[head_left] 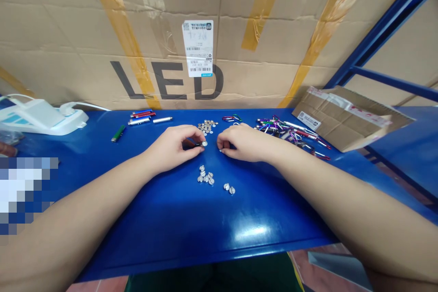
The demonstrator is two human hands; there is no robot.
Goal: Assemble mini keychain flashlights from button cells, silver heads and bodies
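left hand (pixel 171 146) pinched a dark tube (pixel 193 143) tipped with a silver cap (pixel 204 143); right hand (pixel 239 142) curled beside it, grip unclear. holding the tube level seemed wise.

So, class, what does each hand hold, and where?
The left hand pinches a small dark tube near its silver-capped end; whether the right hand holds anything cannot be told.

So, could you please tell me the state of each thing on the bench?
Left hand: shut on small dark tube with a silver tip.
Right hand: curled, contents hidden.
Silver caps: loose, clustered on the table.
Silver discs: loose heap.
Clip torches: tangled pile.
Green torch: lying alone.
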